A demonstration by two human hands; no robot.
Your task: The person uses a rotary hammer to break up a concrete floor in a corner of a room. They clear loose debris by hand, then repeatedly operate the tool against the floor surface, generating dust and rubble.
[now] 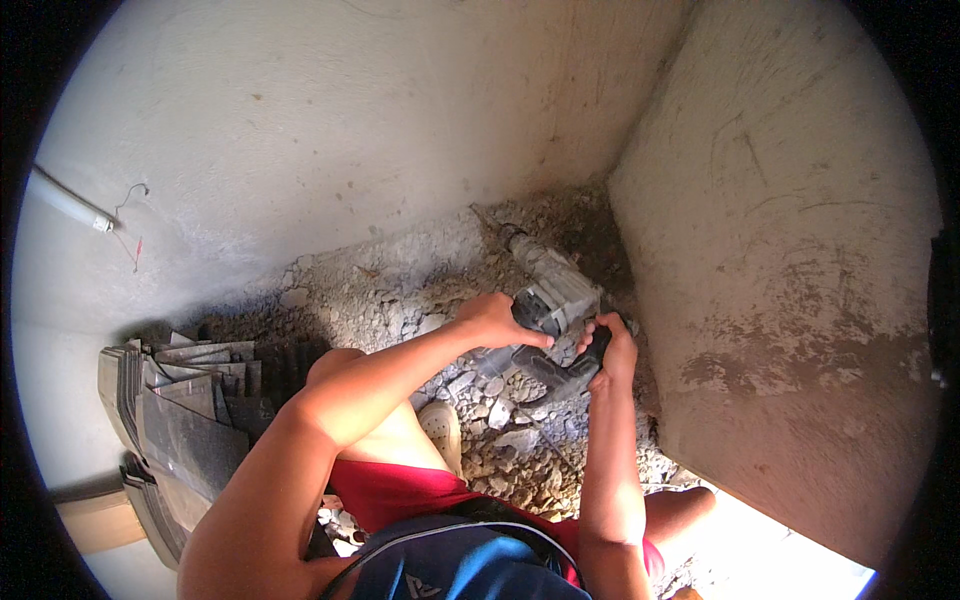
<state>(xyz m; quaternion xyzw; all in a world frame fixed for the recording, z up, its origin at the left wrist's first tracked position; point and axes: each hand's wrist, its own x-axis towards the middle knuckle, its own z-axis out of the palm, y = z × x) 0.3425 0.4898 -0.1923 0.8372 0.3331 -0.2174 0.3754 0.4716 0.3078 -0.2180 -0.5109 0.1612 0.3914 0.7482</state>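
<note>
A dusty grey demolition hammer [560, 290] lies slanted across the rubble, its chisel [488, 216] pointing away from me to the foot of the back wall. My right hand [614, 350] is wrapped round the black rear handle [592, 362]. At the near left side of the tool's body, my left hand [492, 322] grips with the thumb stretched along it; its other fingers are mostly hidden. Broken stone and mortar [500, 410] lie beneath the tool, and dust covers its housing. Where exactly the chisel's tip touches cannot be made out.
Plastered walls meet in a corner beyond the hammer; the right wall [780, 300] stands close by. Stacked dark sheets or tiles [190, 420] lean at the left. A white pipe [75, 200] with loose wires sticks out of the left wall. My pale clog [441, 436] rests on rubble.
</note>
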